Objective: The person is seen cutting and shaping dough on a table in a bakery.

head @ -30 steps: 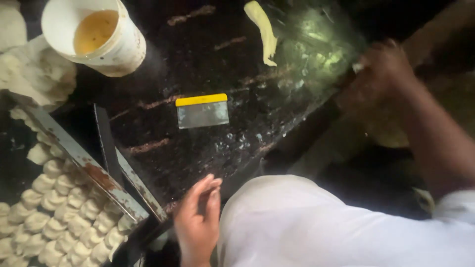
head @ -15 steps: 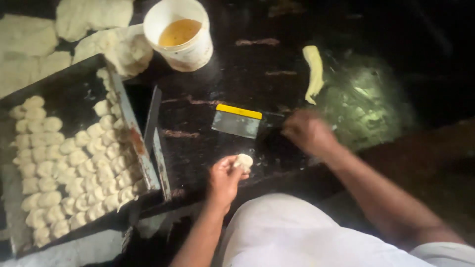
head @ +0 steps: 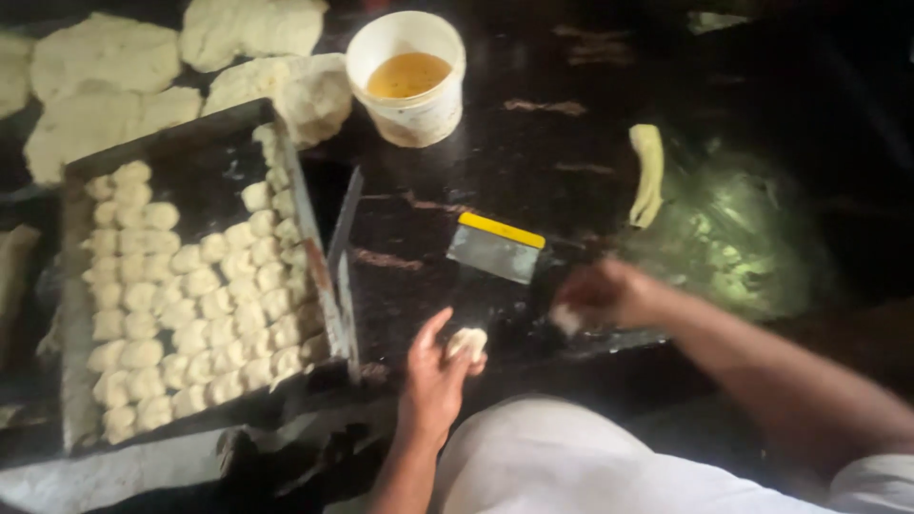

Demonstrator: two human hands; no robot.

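My left hand [head: 433, 373] holds a small pale dough piece [head: 467, 341] at the near edge of the dark counter [head: 533, 181]. My right hand [head: 609, 293] is blurred, lying on the counter just right of a metal dough scraper with a yellow grip [head: 495, 249], and seems closed on a bit of pale dough [head: 566, 320]. A black baking tray [head: 190, 143] to the left is filled with rows of several small dough pieces [head: 190, 305].
A white tub of yellow liquid [head: 407, 78] stands at the back. Large flat dough sheets [head: 105, 57] lie at the far left. A strip of dough [head: 648, 175] and an oily patch [head: 743, 238] lie right. A metal bar [head: 341, 249] leans beside the tray.
The view has shifted, so the tray and tub sit more central. My right hand moved nearer, from beside the scraper toward the counter edge. My left hand still holds the dough piece.
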